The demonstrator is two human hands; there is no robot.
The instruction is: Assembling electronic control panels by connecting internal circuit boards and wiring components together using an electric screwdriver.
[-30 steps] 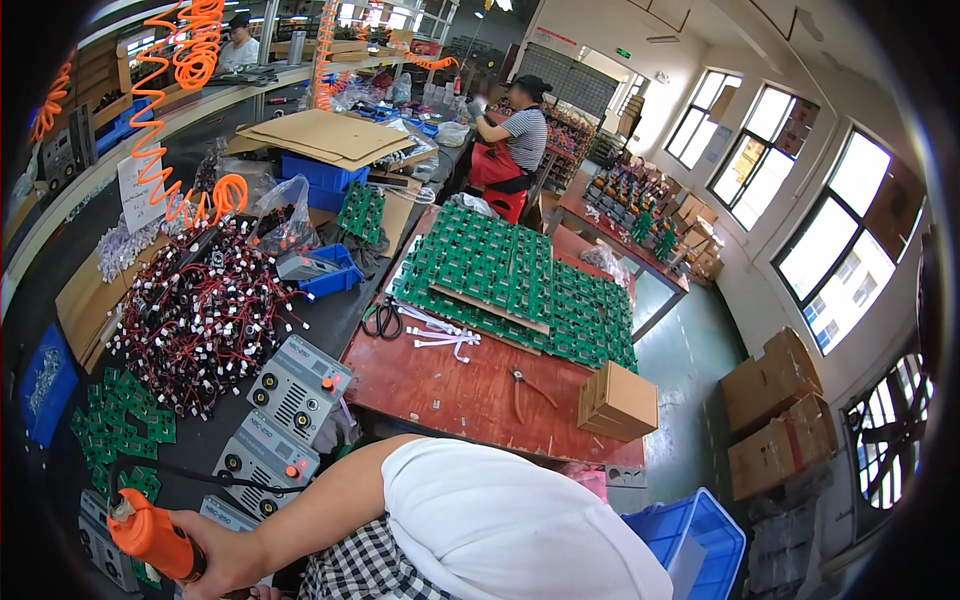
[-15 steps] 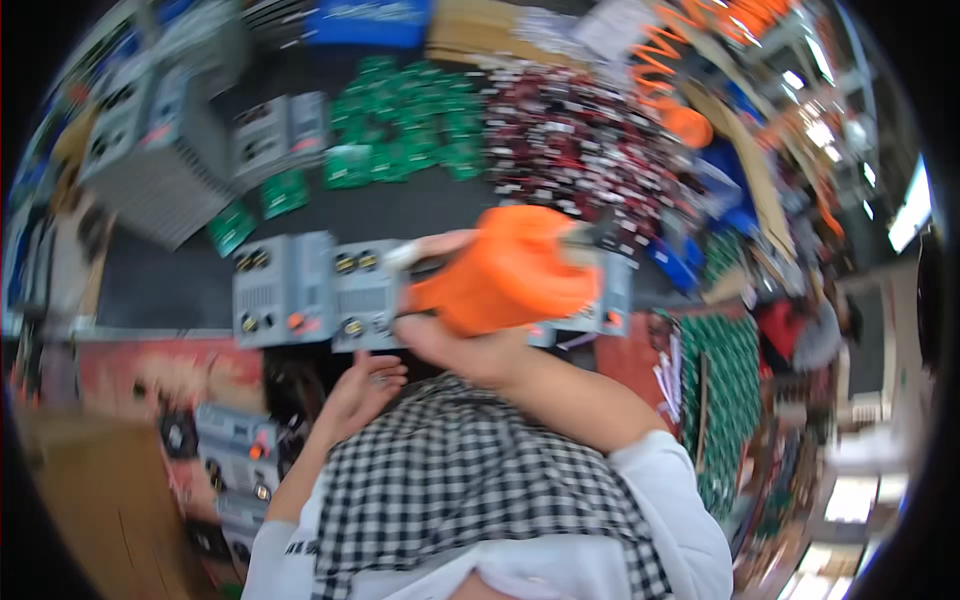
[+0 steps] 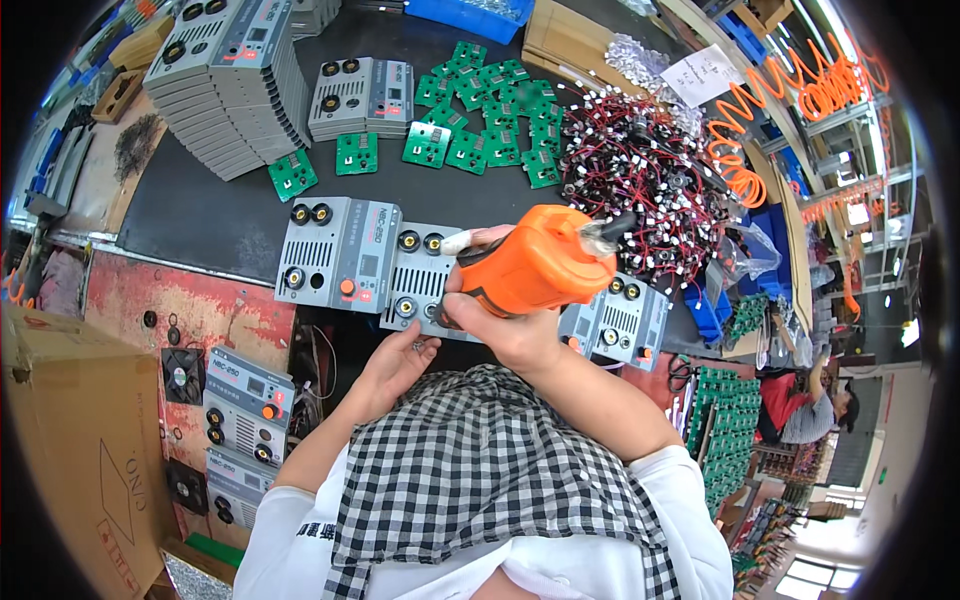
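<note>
My right hand (image 3: 510, 335) is wrapped round an orange power screwdriver (image 3: 545, 262), its dark tip end pointing to the right. One of its fingers wears a white cover. Below the tool lies a grey front panel (image 3: 412, 270) with brass sockets and vent slots, partly hidden by the tool and hand. My left hand (image 3: 400, 362) is at that panel's near edge, fingers stretched out and apart, with a ring on one. To the left sits a similar panel (image 3: 335, 255); another panel (image 3: 625, 322) lies to the right.
Behind are green circuit boards (image 3: 490, 100), a heap of red and black wired connectors (image 3: 640, 180) and a tall stack of panels (image 3: 240, 95). More panels (image 3: 245, 400) stand low at the left by a cardboard box (image 3: 85, 430). An orange coiled hose (image 3: 735, 150) hangs right. Another person (image 3: 800, 415) is far right.
The view has shifted, so the bench items sit further right, and it is sharper now. My left hand has come up to the middle panel's near edge. The right hand still holds the screwdriver.
</note>
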